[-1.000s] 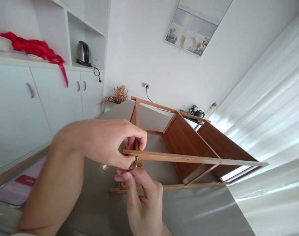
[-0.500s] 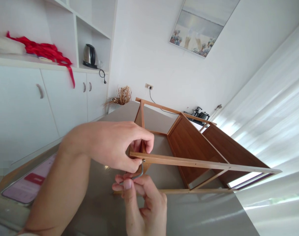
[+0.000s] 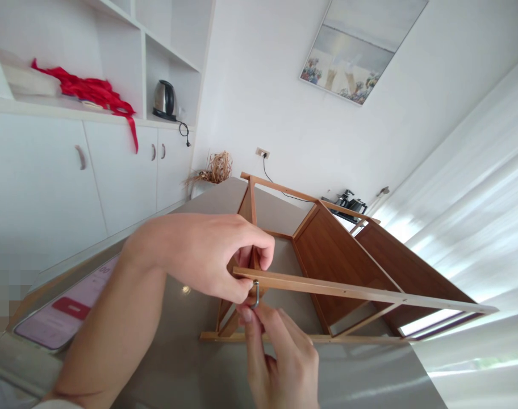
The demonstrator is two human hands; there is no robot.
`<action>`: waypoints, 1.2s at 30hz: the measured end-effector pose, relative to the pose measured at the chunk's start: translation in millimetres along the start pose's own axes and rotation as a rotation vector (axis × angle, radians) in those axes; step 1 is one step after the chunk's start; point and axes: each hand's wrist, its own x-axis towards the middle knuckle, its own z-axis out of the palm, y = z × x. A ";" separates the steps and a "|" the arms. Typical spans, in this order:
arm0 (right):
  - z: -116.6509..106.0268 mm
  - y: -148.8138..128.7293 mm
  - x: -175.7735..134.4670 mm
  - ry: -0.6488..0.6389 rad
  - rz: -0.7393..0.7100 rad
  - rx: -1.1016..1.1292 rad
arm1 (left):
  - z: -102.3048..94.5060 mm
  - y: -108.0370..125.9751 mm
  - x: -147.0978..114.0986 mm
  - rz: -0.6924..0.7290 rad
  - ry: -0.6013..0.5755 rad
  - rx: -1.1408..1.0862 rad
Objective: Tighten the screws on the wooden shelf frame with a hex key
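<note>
A wooden shelf frame (image 3: 348,289) lies on its side on the grey table. My left hand (image 3: 212,255) is closed around the near end of its upper rail, with the thumb beside a bolt head and the fingers behind the wood. My right hand (image 3: 280,352) pinches the long arm of a bent metal hex key (image 3: 257,294) between thumb and fingers. The key's other end meets the bolt at the rail's end. Brown panels (image 3: 344,255) span the frame to the right of both hands.
A phone (image 3: 67,307) with a lit pink screen lies at the left, partly behind my left forearm. The grey table (image 3: 361,375) extends under the frame. White cabinets (image 3: 118,170) hold a kettle (image 3: 164,99) and red ribbon (image 3: 88,88). A white curtain (image 3: 467,187) hangs at the right.
My right hand has moved right and turned the hex key, whose free end now points down instead of to the left. My left hand keeps its hold; the view has shifted slightly.
</note>
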 end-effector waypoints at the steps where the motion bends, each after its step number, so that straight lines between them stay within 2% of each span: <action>1: -0.4 0.3 0.4 0.000 -0.021 -0.004 | 0.2 -0.1 0.2 0.002 0.002 0.002; 6: -9.4 1.8 5.0 0.016 -0.120 -0.097 | 0.6 -0.1 0.5 0.003 0.009 0.029; 13: -34.1 -4.1 22.5 -0.119 -0.221 -0.167 | 0.2 0.4 0.0 -0.006 -0.001 0.048; 17: -41.2 -3.9 27.5 -0.175 -0.261 -0.198 | 0.6 0.6 -0.1 -0.024 0.002 0.046; 26: -44.9 1.6 25.6 -0.174 -0.287 -0.268 | 0.3 -0.3 -0.2 -0.016 -0.001 0.050; 33: -62.7 -3.7 38.7 -0.264 -0.451 -0.479 | 0.7 -0.4 -0.2 -0.012 0.007 0.052; 36: -65.1 -9.0 42.5 -0.204 -0.479 -0.507 | 0.6 -0.1 -0.4 -0.014 0.008 0.058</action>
